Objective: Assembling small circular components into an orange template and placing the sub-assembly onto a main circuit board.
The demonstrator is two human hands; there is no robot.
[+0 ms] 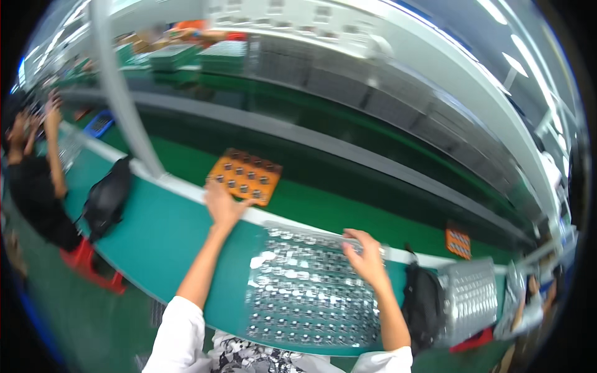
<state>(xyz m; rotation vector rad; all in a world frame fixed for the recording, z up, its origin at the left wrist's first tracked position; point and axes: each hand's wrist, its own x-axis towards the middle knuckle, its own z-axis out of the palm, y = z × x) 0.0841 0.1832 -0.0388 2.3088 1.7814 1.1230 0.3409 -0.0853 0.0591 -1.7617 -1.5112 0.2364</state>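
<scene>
An orange tray [245, 177] carries several small dark round parts and lies at the near side of the green conveyor belt. My left hand [224, 205] holds its near left corner, thumb along the near edge and fingers at the left side. In front of me on the bench is a clear plastic blister tray [311, 286], its many pockets filled with small shiny parts. Over the far right part of that tray, my right hand [365, 258] is open, thumb and fingers apart; whether it touches the plastic is hard to tell.
Black bags [109, 196] [423, 304] lie at the left and right. Another orange tray [458, 242] sits on the belt at right, near stacked clear trays [472, 298]. A grey post [121, 93] rises at left. Co-workers [37, 180] sit along the bench, beside a red stool [93, 264].
</scene>
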